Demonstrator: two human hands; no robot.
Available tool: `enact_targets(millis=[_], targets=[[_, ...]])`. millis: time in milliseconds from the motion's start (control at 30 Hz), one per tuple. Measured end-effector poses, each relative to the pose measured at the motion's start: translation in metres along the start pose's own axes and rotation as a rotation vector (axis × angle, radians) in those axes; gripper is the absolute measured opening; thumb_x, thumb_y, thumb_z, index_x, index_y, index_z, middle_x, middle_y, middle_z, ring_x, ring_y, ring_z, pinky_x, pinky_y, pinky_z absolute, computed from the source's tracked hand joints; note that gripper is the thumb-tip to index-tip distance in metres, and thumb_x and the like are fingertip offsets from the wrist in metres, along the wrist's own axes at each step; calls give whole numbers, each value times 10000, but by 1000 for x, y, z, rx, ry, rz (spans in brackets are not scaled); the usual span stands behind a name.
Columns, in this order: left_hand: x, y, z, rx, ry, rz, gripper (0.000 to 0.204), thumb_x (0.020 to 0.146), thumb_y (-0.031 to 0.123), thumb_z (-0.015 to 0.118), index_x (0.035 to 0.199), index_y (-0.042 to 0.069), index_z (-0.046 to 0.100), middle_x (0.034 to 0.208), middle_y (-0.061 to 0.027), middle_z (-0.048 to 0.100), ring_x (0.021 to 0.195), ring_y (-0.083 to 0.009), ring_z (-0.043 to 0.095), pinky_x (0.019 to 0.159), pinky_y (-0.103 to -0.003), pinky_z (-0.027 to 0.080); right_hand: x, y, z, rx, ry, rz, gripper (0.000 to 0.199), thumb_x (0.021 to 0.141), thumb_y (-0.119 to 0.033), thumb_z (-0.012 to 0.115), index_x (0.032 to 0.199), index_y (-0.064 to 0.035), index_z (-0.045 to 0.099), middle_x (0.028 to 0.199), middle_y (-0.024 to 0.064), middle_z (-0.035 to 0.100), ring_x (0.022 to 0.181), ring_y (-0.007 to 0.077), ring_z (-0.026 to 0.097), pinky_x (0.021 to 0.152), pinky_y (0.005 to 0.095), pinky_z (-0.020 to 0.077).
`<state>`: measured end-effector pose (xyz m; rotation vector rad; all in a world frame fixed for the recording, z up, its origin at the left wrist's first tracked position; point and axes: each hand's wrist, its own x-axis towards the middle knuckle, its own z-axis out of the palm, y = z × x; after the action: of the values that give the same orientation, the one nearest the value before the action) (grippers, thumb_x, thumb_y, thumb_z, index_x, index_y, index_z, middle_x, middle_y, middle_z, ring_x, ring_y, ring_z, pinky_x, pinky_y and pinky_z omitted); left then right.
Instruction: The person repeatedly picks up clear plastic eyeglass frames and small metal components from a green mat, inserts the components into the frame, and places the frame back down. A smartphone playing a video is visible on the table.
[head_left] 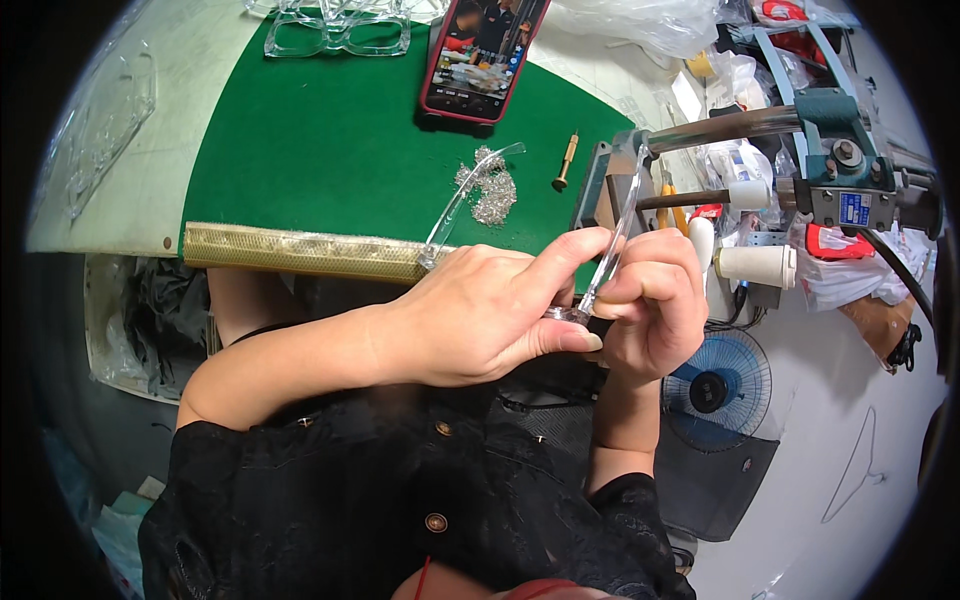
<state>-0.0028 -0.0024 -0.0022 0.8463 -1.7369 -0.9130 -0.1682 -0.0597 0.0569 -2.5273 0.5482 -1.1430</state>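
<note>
My left hand is closed around the front of a clear plastic glasses frame, mostly hidden under its fingers. One clear temple sticks out beyond this hand over the green mat. The other clear temple rises between my two hands, its hinge end by my left thumb. My right hand pinches that temple near its hinge end, fingers curled. Whether it also holds a small part is hidden. On the mat lies a pile of tiny silvery screws, with a brass-coloured screwdriver to its right.
A green mat covers the table, with a gold-coloured strip along its front edge. More clear glasses frames and a phone lie at the back. A metal machine reaches in from the right. A fan stands below.
</note>
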Motion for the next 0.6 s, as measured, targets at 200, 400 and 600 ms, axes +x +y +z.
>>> enact_targets(millis=[200, 400, 600], targets=[[2, 2, -1, -29, -18, -20, 761, 868, 452, 604, 1395, 9, 280, 749, -123, 589, 683, -337, 616, 622, -367, 485, -1, 5, 0, 24, 9, -15, 183, 736, -191, 719, 744, -50, 603, 732, 48, 557, 651, 187, 545, 562, 285, 419], [1, 1, -3, 55, -22, -25, 758, 867, 455, 602, 1392, 10, 284, 766, -129, 606, 699, -342, 626, 624, -372, 490, -3, 6, 2, 33, 17, 15, 207, 767, -221, 710, 745, -52, 592, 736, 51, 556, 655, 190, 539, 573, 287, 424], [1, 1, -2, 17, 4, -9, 755, 866, 455, 603, 1390, 10, 291, 780, -133, 614, 709, -347, 630, 628, -376, 494, -4, 6, 7, 74, 60, 34, 223, 802, -236, 699, 764, -56, 573, 736, 46, 557, 659, 186, 531, 584, 285, 428]])
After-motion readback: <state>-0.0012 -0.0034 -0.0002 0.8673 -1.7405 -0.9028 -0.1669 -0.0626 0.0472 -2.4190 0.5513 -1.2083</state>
